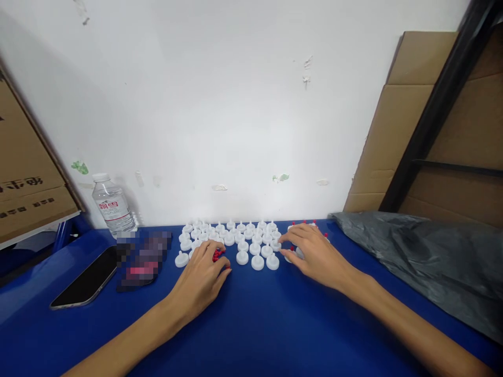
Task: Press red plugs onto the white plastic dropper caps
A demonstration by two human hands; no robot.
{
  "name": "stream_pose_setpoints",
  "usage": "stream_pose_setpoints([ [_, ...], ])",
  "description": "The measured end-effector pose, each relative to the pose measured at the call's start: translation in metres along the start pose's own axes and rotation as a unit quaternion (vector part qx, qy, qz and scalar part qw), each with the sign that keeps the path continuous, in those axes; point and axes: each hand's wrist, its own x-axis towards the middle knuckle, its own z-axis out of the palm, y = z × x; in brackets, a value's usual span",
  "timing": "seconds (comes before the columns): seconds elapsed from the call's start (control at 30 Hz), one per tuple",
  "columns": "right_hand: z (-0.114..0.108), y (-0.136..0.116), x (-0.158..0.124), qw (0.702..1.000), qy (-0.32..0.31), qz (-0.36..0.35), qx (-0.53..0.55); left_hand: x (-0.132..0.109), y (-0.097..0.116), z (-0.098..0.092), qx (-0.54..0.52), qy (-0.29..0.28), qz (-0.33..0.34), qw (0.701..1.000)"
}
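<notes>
My left hand (202, 269) rests on the blue table with its fingers curled around several small red tips (217, 255). Red shows between its thumb and fingers; the rest of what it holds is hidden. Close beside it stand many white nozzle caps (257, 262), spouts up. My right hand (314, 254) is at the right side of these caps, thumb and forefinger apart. Their tips are at the edge of one white nozzle cap (275, 244); whether they touch it I cannot tell. Under and behind this hand are white caps with red tips (292, 251), partly covered.
A phone (84, 280) and a blurred dark packet (145, 262) lie at the left, with a water bottle (113, 207) behind them. Grey plastic sheeting (424, 267) covers the table's right side. A white wall (243, 115) bounds the back; cardboard (401, 120) leans at the right.
</notes>
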Motion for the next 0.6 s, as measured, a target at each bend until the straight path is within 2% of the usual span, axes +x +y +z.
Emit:
stream_pose_setpoints([
  [0.27, 0.015, -0.014, -0.004, 1.0, -0.022, -0.021, -0.001, -0.004, 0.013, -0.008, 0.007, -0.033, 0.056, 0.998],
  [0.47, 0.029, -0.02, -0.006, 1.0, -0.004, -0.003, -0.003, -0.01, 0.024, -0.012, -0.027, 0.006, 0.055, 0.998],
  [0.6, 0.023, -0.022, -0.005, 1.0, 0.022, 0.009, 0.01, -0.01, 0.028, -0.019, -0.073, 0.017, 0.063, 0.995],
])
